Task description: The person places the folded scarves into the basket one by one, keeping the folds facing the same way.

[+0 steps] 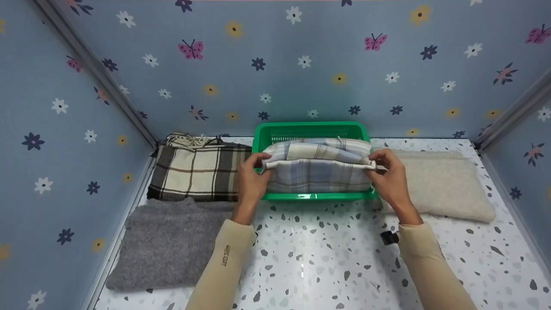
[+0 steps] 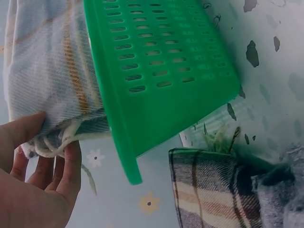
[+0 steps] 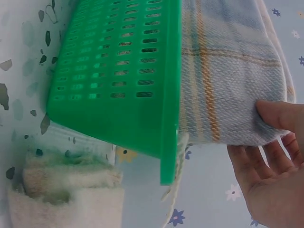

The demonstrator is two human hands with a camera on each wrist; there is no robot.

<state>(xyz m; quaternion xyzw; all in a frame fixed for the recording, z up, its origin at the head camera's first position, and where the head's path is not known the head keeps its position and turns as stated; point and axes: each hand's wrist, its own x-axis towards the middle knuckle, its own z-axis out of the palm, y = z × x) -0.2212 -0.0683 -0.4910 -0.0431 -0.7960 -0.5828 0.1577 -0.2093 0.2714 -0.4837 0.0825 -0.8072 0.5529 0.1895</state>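
A folded plaid scarf in light blue, white and tan stands partly inside a green plastic basket, its upper part rising above the rim. My left hand pinches its left end, thumb on the near face and fingers behind; white fringe hangs there in the left wrist view. At the opposite end my right hand grips the upper corner the same way, and the right wrist view shows the thumb pressed on the cloth. What lies at the basket's bottom is hidden by the scarf in the head view.
Left of the basket lies a folded black, cream and brown plaid scarf with fringe. A folded grey cloth is in front of it. On the right is a folded cream cloth. A flower-patterned wall stands right behind the basket.
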